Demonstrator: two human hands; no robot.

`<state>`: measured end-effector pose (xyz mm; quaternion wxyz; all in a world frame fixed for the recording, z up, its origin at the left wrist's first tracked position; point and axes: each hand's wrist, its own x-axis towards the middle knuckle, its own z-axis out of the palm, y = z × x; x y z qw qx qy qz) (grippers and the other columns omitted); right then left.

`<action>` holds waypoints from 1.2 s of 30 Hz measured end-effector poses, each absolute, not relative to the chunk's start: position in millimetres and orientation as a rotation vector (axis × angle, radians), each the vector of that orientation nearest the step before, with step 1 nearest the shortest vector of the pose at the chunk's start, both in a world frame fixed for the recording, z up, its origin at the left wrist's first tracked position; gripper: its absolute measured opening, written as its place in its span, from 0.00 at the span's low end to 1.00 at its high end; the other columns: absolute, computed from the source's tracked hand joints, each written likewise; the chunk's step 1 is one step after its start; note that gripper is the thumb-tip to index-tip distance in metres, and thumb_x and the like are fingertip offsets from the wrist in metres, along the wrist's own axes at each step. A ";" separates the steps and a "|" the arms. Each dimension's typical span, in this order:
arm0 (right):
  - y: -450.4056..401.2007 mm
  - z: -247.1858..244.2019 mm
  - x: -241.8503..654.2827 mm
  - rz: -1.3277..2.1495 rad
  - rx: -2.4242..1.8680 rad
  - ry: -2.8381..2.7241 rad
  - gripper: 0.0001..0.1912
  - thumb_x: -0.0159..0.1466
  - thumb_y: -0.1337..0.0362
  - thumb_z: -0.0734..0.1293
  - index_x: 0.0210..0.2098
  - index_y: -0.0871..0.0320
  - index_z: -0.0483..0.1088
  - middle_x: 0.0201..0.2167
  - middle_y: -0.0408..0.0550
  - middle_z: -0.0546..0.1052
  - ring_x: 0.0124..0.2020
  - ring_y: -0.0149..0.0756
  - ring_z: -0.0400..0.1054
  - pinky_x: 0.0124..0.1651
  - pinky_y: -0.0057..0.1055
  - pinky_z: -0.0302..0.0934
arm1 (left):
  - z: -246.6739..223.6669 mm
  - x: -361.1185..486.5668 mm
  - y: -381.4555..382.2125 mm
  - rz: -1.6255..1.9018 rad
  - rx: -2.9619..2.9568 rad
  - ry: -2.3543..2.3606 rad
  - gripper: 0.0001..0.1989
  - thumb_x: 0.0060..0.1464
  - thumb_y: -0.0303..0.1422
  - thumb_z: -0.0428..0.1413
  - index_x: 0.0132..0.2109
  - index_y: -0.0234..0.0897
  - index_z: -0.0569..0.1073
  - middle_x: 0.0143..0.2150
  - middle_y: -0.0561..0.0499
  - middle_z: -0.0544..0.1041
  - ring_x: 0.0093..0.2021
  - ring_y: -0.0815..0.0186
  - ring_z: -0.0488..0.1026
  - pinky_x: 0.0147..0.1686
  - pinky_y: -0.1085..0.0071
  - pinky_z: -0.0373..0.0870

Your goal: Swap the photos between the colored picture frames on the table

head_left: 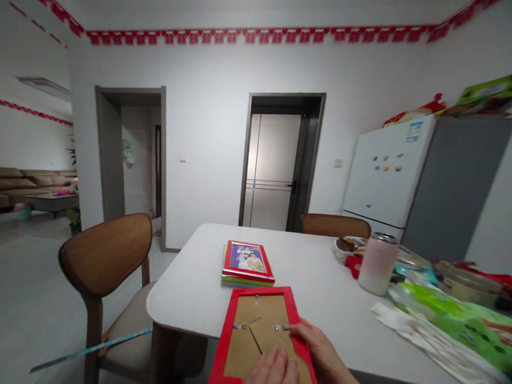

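Note:
A red picture frame [294,307] is held back side up over the near table edge, its brown backing board [249,356] facing me. Small metal clips sit along the board's edges, and a dark slanting slit or strip crosses its middle. My right hand [319,349] grips the frame's right side, thumb by the right-hand clip. Over the lower part of the backing my left hand [271,375] lies with its fingers flat; its thumb and palm are out of sight. Just beyond is a stack of frames, topped by a red framed photo [248,257] lying face up.
The white table [192,291] carries a pink-white bottle [378,264], a green package [458,319], a white cloth [423,338] and bowls at the right. Wooden chairs stand left [109,253] and at the far side [336,225]. A fridge [382,163] is at back right.

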<state>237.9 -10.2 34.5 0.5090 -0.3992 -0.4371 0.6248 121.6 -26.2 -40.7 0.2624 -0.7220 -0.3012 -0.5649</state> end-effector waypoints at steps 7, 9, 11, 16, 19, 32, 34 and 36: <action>33.6 7.1 250.9 0.760 -1.475 -1.579 0.21 0.44 0.70 0.59 0.39 0.61 0.67 0.34 0.49 0.76 0.35 0.37 0.69 0.39 0.29 0.61 | -50.6 120.0 -17.8 -0.962 -2.146 -0.871 0.14 0.54 0.30 0.42 0.44 0.35 0.69 0.41 0.48 0.75 0.43 0.64 0.70 0.39 0.72 0.69; 39.1 4.5 251.2 0.517 -1.602 -1.727 0.20 0.45 0.70 0.58 0.38 0.60 0.68 0.35 0.50 0.75 0.36 0.37 0.68 0.40 0.28 0.59 | -51.8 122.3 -19.0 -0.877 -2.211 -0.935 0.15 0.54 0.32 0.43 0.46 0.33 0.68 0.43 0.46 0.73 0.45 0.62 0.69 0.41 0.71 0.68; 41.6 3.2 250.2 0.349 -1.669 -1.842 0.20 0.46 0.70 0.58 0.38 0.61 0.69 0.36 0.51 0.74 0.37 0.36 0.67 0.42 0.27 0.57 | -51.5 124.1 -20.3 -0.822 -2.258 -0.978 0.16 0.55 0.33 0.43 0.47 0.32 0.67 0.45 0.45 0.72 0.45 0.61 0.68 0.42 0.70 0.68; 42.5 1.8 246.9 0.172 -1.656 -2.064 0.16 0.49 0.70 0.57 0.33 0.61 0.73 0.38 0.53 0.70 0.40 0.36 0.64 0.45 0.27 0.54 | -39.1 122.8 -26.0 -0.660 -2.496 -1.075 0.17 0.55 0.31 0.42 0.50 0.29 0.64 0.49 0.42 0.68 0.50 0.58 0.64 0.46 0.67 0.65; 42.4 1.3 246.4 0.166 -1.677 -2.096 0.15 0.51 0.69 0.57 0.33 0.61 0.73 0.37 0.53 0.70 0.39 0.35 0.64 0.44 0.26 0.55 | -22.0 109.2 -31.1 -0.554 -2.795 -1.160 0.18 0.54 0.30 0.44 0.52 0.31 0.62 0.53 0.42 0.64 0.53 0.60 0.60 0.50 0.67 0.61; 49.9 13.3 234.4 -0.116 -1.827 -2.149 0.14 0.56 0.64 0.55 0.29 0.58 0.72 0.32 0.53 0.71 0.32 0.37 0.65 0.32 0.28 0.54 | 1.3 39.8 -19.6 -0.681 -2.947 -1.595 0.38 0.34 0.44 0.61 0.52 0.31 0.60 0.55 0.39 0.60 0.56 0.57 0.54 0.57 0.59 0.39; 60.3 14.4 226.8 -0.131 -1.754 -2.150 0.13 0.56 0.64 0.56 0.32 0.57 0.72 0.35 0.52 0.71 0.37 0.38 0.64 0.36 0.28 0.54 | -1.8 39.3 -18.3 -0.728 -2.968 -1.586 0.38 0.34 0.44 0.61 0.52 0.30 0.59 0.55 0.39 0.60 0.56 0.57 0.54 0.57 0.58 0.38; 73.3 13.7 215.2 -0.059 -1.682 -2.161 0.13 0.57 0.65 0.56 0.32 0.57 0.72 0.35 0.50 0.72 0.38 0.35 0.63 0.38 0.26 0.53 | -1.1 38.2 -18.2 -0.772 -2.980 -1.588 0.37 0.34 0.42 0.62 0.51 0.31 0.60 0.54 0.39 0.61 0.55 0.57 0.55 0.57 0.58 0.39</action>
